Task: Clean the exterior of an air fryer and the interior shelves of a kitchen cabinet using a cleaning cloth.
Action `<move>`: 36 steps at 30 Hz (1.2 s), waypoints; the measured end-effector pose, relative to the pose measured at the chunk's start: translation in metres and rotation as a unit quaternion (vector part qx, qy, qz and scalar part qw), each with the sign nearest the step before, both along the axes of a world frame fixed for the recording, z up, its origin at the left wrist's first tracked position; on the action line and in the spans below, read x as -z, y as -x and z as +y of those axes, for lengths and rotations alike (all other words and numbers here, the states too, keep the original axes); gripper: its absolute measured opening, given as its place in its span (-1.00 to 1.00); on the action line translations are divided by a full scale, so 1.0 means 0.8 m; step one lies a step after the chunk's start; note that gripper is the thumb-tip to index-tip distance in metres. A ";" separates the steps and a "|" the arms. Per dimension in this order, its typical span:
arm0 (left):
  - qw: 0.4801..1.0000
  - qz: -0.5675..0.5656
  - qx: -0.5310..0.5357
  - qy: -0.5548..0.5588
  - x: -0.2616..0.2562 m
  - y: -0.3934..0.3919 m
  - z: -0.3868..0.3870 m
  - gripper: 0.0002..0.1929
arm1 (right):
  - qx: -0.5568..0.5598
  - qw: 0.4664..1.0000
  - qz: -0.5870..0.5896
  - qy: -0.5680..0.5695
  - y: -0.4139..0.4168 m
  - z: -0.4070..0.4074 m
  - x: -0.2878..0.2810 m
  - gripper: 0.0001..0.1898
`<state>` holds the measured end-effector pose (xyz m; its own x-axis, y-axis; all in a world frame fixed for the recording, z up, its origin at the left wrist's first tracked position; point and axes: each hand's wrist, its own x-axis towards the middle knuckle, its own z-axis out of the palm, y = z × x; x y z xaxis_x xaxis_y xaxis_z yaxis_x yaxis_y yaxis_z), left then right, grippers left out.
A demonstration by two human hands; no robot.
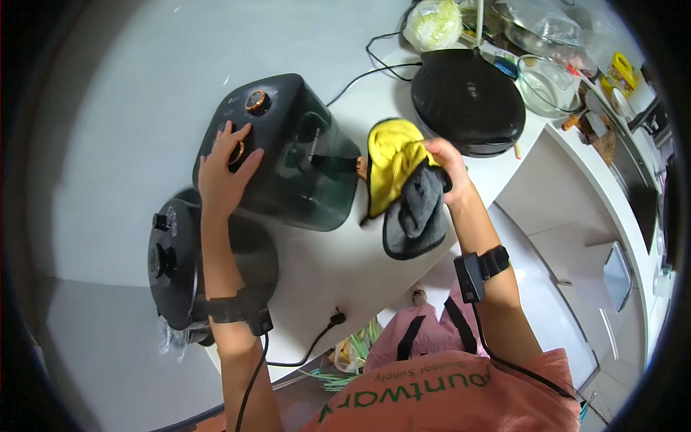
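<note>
My left hand [224, 170] rests on the control face of a dark green air fryer [318, 178], fingers spread around its lower copper-ringed knob. A second copper-ringed knob [257, 101] sits above it. In my right hand [448, 164] is a microfibre cloth [402, 167], yellow on one side and grey on the other, bunched and hanging down. The cloth is just in front of the fryer's handle [337, 163], whose end shows copper. Whether cloth and handle touch, I cannot tell.
A black pressure cooker [173, 264] stands beside my left forearm. A round black electric griddle [468, 100] sits at the right, near a cabbage [433, 24] and a glass bowl [548, 86]. A loose power plug [337, 317] lies near the edge of the white counter [318, 264].
</note>
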<state>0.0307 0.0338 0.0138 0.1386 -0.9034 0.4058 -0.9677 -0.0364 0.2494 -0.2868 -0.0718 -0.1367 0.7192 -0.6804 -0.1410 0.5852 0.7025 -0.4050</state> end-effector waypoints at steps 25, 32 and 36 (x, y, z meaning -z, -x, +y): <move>0.997 0.052 -0.029 -0.051 -0.012 0.011 0.005 -0.47 | 0.219 0.720 0.428 0.501 -0.016 -0.012 0.002 -0.86; 0.993 0.107 -0.006 -0.041 -0.010 0.015 0.001 -0.46 | 0.383 0.794 0.266 0.389 -0.154 -0.044 -0.080 -0.83; 0.993 0.113 -0.004 -0.044 -0.006 0.013 0.002 -0.45 | 0.355 0.773 0.273 0.450 -0.178 -0.032 -0.070 -0.84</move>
<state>0.0206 0.0356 0.0187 0.2242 -0.9323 0.2838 -0.8867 -0.0743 0.4563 -0.1447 -0.0974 -0.0805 0.1197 -0.8756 0.4680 0.2625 -0.4267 -0.8655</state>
